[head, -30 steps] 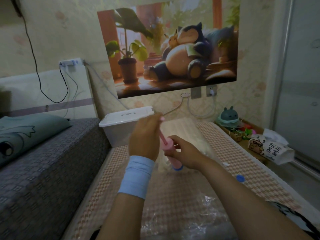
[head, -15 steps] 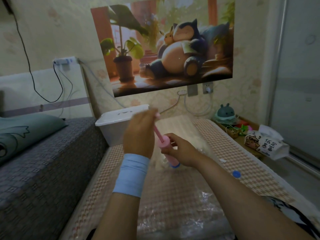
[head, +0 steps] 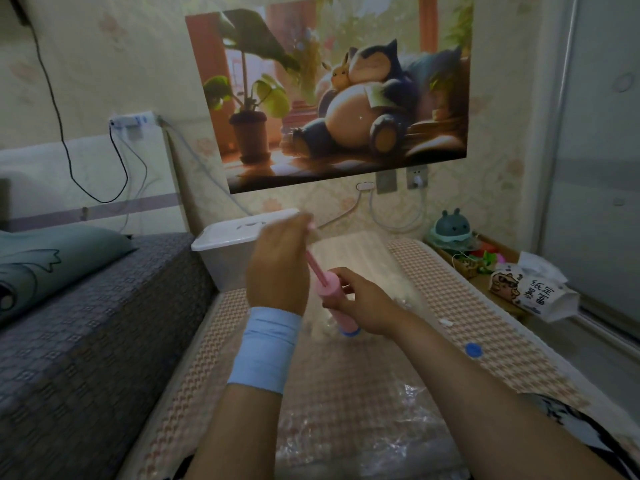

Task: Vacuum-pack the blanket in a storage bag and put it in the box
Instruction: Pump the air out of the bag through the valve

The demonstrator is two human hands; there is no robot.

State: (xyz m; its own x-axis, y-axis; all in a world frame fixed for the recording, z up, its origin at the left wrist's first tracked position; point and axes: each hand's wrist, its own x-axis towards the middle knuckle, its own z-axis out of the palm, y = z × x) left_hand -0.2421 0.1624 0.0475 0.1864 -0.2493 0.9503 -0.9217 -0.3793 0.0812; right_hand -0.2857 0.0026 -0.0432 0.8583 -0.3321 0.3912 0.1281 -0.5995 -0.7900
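Your left hand [head: 277,268] clenches the handle of the pink hand pump [head: 331,289], rod [head: 313,263] extended. Your right hand [head: 363,299] grasps the barrel, blue tip down on the clear storage bag [head: 346,427] lying on the checkered mat [head: 485,306]; the blanket is probably inside, hard to tell. The lidded plastic box [head: 225,240] sits just behind. A blue cap [head: 473,349] lies to the right.

One pink cylindrical plastic pump [head: 333,295]; one white lidded plastic box [head: 225,239]; one clear crinkled plastic bag [head: 346,427]; one small round blue cap [head: 473,350]; one white printed tissue pack [head: 533,292].
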